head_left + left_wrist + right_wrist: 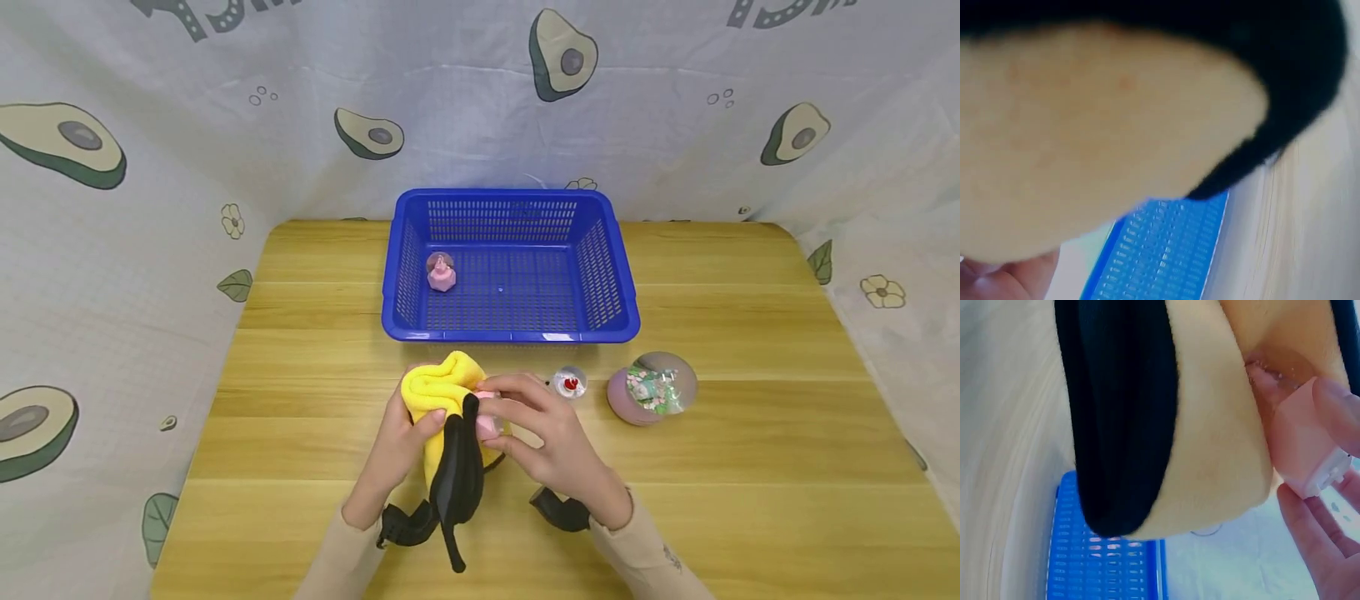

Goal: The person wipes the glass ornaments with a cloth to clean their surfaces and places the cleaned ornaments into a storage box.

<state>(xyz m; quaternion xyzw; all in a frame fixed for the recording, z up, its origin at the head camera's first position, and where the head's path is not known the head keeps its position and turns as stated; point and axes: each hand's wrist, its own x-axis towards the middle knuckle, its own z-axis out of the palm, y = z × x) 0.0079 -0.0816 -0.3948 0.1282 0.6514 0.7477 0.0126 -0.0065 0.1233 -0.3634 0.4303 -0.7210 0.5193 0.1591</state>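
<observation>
Avocado-print cloth (112, 275) hangs behind and to both sides of a pale wooden table (750, 467). Blue perforated basket (510, 265) sits at the table's far middle; inside it, near the left wall, a small pink-based globe (441, 272) stands upright. Large snow globe (654, 388) with a mauve base lies tipped on its side on the table, right of centre, near the basket's front right corner. Tiny clear globe (570, 382) with a red figure inside sits between the large one and the hands, apart from both.

Both hands meet just in front of the basket, close together. Left hand (401, 437) grips a bunched yellow cloth (442, 392), fingers curled round it, cloth pressed against the pink object. Right hand (543, 433) pinches that small pink object (487, 421); the right wrist view shows a pale pink block (1304, 453) with a white underside held between thumb and fingers, the yellow cloth (1222, 444) against it. Black wrist straps (453, 479) cover part of the cloth. Left wrist view is blurred: cloth, strap and a strip of basket (1166, 250) only.
</observation>
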